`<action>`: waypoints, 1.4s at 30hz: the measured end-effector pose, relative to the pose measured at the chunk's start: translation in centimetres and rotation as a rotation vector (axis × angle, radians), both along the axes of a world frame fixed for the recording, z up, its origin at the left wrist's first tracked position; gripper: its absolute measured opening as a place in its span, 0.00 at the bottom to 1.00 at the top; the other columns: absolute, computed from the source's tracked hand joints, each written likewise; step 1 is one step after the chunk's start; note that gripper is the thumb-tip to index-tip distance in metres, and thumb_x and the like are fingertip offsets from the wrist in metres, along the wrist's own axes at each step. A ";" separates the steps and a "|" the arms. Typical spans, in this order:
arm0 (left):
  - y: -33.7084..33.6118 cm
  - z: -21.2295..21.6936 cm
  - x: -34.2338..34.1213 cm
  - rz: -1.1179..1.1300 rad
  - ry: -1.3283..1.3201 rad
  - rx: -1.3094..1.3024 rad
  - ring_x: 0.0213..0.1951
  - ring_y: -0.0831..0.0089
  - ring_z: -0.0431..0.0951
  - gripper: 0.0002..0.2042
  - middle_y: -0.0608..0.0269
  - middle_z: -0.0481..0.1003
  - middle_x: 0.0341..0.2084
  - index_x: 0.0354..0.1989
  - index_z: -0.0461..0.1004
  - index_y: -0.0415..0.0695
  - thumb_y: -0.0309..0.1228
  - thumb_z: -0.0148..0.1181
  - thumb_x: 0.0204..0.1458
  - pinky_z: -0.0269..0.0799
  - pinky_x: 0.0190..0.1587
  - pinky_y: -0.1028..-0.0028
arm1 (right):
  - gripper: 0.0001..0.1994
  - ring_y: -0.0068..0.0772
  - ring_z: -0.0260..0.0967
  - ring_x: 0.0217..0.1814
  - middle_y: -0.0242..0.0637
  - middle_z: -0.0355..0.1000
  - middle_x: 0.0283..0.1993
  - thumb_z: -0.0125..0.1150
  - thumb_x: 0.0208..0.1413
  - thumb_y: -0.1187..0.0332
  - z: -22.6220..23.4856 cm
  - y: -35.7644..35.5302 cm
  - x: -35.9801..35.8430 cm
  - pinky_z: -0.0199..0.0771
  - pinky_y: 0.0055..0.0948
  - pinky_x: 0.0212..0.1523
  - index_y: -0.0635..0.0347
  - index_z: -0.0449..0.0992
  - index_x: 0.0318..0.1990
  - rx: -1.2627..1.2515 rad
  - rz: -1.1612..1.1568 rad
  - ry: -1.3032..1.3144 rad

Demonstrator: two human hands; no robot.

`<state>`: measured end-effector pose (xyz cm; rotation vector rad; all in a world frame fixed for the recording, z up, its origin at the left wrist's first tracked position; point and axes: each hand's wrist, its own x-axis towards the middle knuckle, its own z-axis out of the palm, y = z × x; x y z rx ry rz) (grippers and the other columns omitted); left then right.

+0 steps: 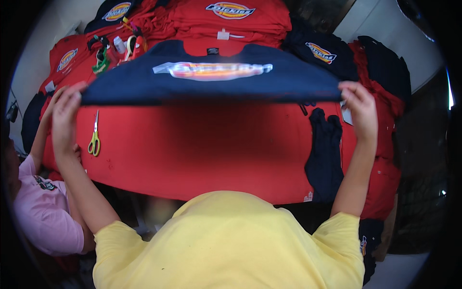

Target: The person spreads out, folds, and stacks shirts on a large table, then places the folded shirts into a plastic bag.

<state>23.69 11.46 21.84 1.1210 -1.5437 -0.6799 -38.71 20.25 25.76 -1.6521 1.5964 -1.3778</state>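
With left fingers [73,95] at ten o'clock, right fingers [351,91] at two, pinched closed, holding up navy garment [211,91].

Pale-yellow shirt [231,245], short sleeves [113,245], tiny dark speck [162,269], bare forearms [85,189], bare hands [361,106]

Two wearer's hands [67,113], one held shirt [211,90], one pair of yellow-handled scissors [96,137], one white bottle [119,45], one co-worker [49,216]
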 end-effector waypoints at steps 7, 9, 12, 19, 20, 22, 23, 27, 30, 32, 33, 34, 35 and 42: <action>11.5 -15.3 -2.1 -0.169 -0.261 0.703 0.36 0.81 0.72 0.08 0.68 0.76 0.31 0.40 0.79 0.38 0.24 0.59 0.52 0.66 0.45 0.78 | 0.05 0.20 0.68 0.37 0.31 0.73 0.34 0.60 0.53 0.78 -19.6 11.0 1.4 0.68 0.20 0.41 0.65 0.78 0.37 0.530 -0.136 0.063; 12.8 -15.2 -1.8 -0.179 -0.287 1.062 0.38 0.78 0.73 0.06 0.65 0.77 0.33 0.35 0.79 0.37 0.23 0.62 0.49 0.67 0.45 0.76 | 0.05 0.27 0.69 0.35 0.36 0.70 0.32 0.62 0.50 0.77 -19.8 12.7 2.1 0.68 0.24 0.41 0.66 0.77 0.36 0.738 -0.076 0.294; 12.1 -13.9 -2.4 -0.150 -0.434 0.697 0.41 0.70 0.74 0.07 0.60 0.76 0.34 0.35 0.79 0.36 0.26 0.63 0.49 0.68 0.47 0.73 | 0.03 0.26 0.66 0.35 0.33 0.65 0.33 0.62 0.51 0.77 -18.8 11.7 2.1 0.66 0.23 0.40 0.67 0.76 0.32 0.516 -0.126 0.293; -4.9 -16.4 -13.2 0.171 -0.604 -0.003 0.48 0.54 0.74 0.15 0.50 0.75 0.42 0.46 0.77 0.38 0.36 0.53 0.59 0.67 0.52 0.62 | 0.13 0.44 0.72 0.48 0.45 0.74 0.44 0.51 0.62 0.66 -19.6 -8.1 3.8 0.68 0.35 0.52 0.66 0.77 0.44 0.026 -0.095 0.503; -7.6 -17.0 -14.7 0.257 -0.642 -0.084 0.47 0.54 0.74 0.15 0.50 0.75 0.43 0.46 0.77 0.39 0.37 0.53 0.59 0.67 0.52 0.61 | 0.14 0.48 0.69 0.49 0.45 0.74 0.47 0.50 0.62 0.64 -20.1 -11.1 4.5 0.66 0.38 0.54 0.64 0.78 0.44 -0.030 -0.114 0.560; -10.9 -17.5 -18.2 0.391 -0.836 -0.023 0.47 0.52 0.73 0.16 0.50 0.76 0.42 0.48 0.77 0.42 0.39 0.55 0.58 0.68 0.50 0.59 | 0.14 0.47 0.66 0.54 0.42 0.73 0.48 0.55 0.60 0.60 -21.2 -15.3 5.3 0.65 0.40 0.56 0.60 0.78 0.44 0.028 -0.151 0.674; -11.5 -17.4 -18.7 0.321 -0.859 0.088 0.46 0.52 0.74 0.16 0.50 0.76 0.41 0.47 0.77 0.42 0.39 0.56 0.57 0.68 0.50 0.59 | 0.14 0.47 0.66 0.54 0.42 0.73 0.48 0.57 0.58 0.59 -21.0 -16.1 6.4 0.65 0.40 0.56 0.59 0.79 0.44 0.125 -0.078 0.739; -13.6 -16.6 -19.2 0.133 -0.743 0.268 0.44 0.52 0.75 0.13 0.50 0.77 0.37 0.41 0.76 0.42 0.38 0.59 0.54 0.68 0.48 0.57 | 0.15 0.45 0.66 0.53 0.40 0.72 0.45 0.63 0.52 0.57 -18.8 -18.7 6.4 0.63 0.40 0.56 0.55 0.79 0.43 0.351 0.183 0.739; -13.7 -18.5 -18.7 0.075 -0.515 0.234 0.41 0.52 0.76 0.11 0.49 0.77 0.35 0.38 0.73 0.39 0.34 0.59 0.54 0.69 0.44 0.60 | 0.14 0.42 0.66 0.51 0.39 0.72 0.43 0.65 0.51 0.59 -19.8 -18.3 6.6 0.61 0.42 0.57 0.55 0.78 0.42 0.340 0.258 0.662; -13.1 -18.9 -19.3 0.089 -0.416 0.252 0.41 0.52 0.76 0.10 0.49 0.77 0.34 0.38 0.71 0.38 0.32 0.58 0.55 0.69 0.43 0.62 | 0.13 0.42 0.67 0.50 0.39 0.72 0.42 0.64 0.52 0.61 -19.7 -17.9 7.3 0.61 0.43 0.54 0.56 0.77 0.41 0.295 0.243 0.749; -12.9 -19.6 -19.6 0.113 -0.399 0.217 0.41 0.53 0.76 0.09 0.50 0.77 0.34 0.38 0.71 0.38 0.32 0.58 0.55 0.69 0.43 0.62 | 0.11 0.43 0.67 0.49 0.39 0.72 0.41 0.63 0.52 0.63 -20.0 -17.8 7.4 0.62 0.43 0.52 0.57 0.76 0.40 0.233 0.163 0.777; -12.9 -20.0 -19.8 0.141 -0.382 0.173 0.42 0.53 0.76 0.09 0.51 0.77 0.35 0.38 0.71 0.38 0.31 0.58 0.56 0.69 0.44 0.63 | 0.10 0.43 0.68 0.47 0.39 0.72 0.40 0.62 0.53 0.65 -20.0 -17.9 7.5 0.63 0.43 0.49 0.58 0.75 0.40 0.161 0.081 0.806; -12.7 -20.4 -20.0 0.170 -0.365 0.130 0.42 0.54 0.76 0.08 0.51 0.77 0.35 0.38 0.71 0.39 0.31 0.58 0.56 0.69 0.44 0.63 | 0.08 0.44 0.68 0.46 0.39 0.72 0.40 0.62 0.53 0.67 -20.3 -18.0 7.7 0.64 0.42 0.46 0.59 0.75 0.39 0.089 0.001 0.832; -13.2 -21.2 -19.5 0.297 -0.563 -0.145 0.36 0.56 0.76 0.10 0.54 0.75 0.31 0.36 0.72 0.39 0.32 0.63 0.53 0.69 0.40 0.65 | 0.10 0.44 0.67 0.41 0.39 0.69 0.36 0.61 0.56 0.59 -25.4 -18.9 8.5 0.61 0.42 0.42 0.56 0.72 0.36 -0.033 -0.367 0.840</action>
